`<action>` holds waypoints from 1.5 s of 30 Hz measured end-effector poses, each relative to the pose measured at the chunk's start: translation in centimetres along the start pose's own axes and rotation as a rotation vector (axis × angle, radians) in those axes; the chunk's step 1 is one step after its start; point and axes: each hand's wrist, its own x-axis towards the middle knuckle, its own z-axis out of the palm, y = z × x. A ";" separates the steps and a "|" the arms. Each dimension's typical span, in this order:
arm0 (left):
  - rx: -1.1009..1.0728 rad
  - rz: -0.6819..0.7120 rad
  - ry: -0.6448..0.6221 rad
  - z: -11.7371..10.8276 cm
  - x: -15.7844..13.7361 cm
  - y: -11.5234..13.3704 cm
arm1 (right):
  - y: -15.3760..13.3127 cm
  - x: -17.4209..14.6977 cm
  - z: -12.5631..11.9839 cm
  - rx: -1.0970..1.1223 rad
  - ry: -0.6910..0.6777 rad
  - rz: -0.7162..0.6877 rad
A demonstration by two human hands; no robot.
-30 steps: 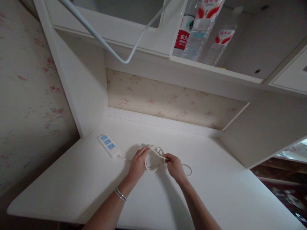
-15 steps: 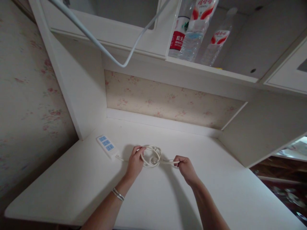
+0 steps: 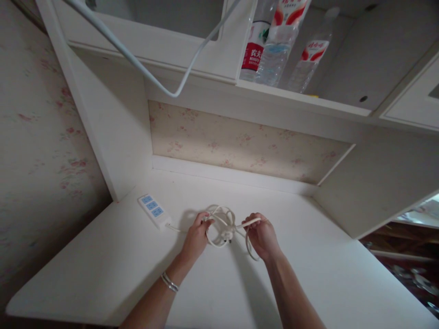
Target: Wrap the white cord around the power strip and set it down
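A white power cord (image 3: pixel 216 246) is looped between my two hands just over the white desk. My left hand (image 3: pixel 197 235) pinches the left side of the coil. Fingers of my right hand (image 3: pixel 263 235) are closed on the cord's right part, with a loose loop hanging below them. The plug (image 3: pixel 227 236) with its prongs shows in the middle of the coil. To the left, a white power strip (image 3: pixel 153 211) with blue sockets lies on the desk, joined to the coil by its cord.
The white desk (image 3: pixel 212 288) spreads beneath my hands. Above it is a shelf with plastic water bottles (image 3: pixel 277 50). A pale bent cable or rod (image 3: pixel 174 95) hangs at upper left. Side panels (image 3: pixel 380 183) bound the desk, with floral wallpaper (image 3: pixel 212 141) behind.
My right hand has turned and risen slightly, and a loop of cord now hangs from it. The coil has loosened, and the plug shows more clearly at its lower right.
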 end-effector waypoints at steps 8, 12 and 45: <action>-0.379 -0.329 0.054 0.2 0.9 -0.9 | -2.7 5.1 -6.2 0.242 0.288 -0.004; -0.516 -0.480 0.038 0.1 1.3 -0.6 | -3.0 6.3 -9.4 0.129 0.335 0.080; -0.301 -0.698 0.178 -0.9 1.9 -1.3 | -2.7 8.0 -22.1 -0.595 0.223 0.251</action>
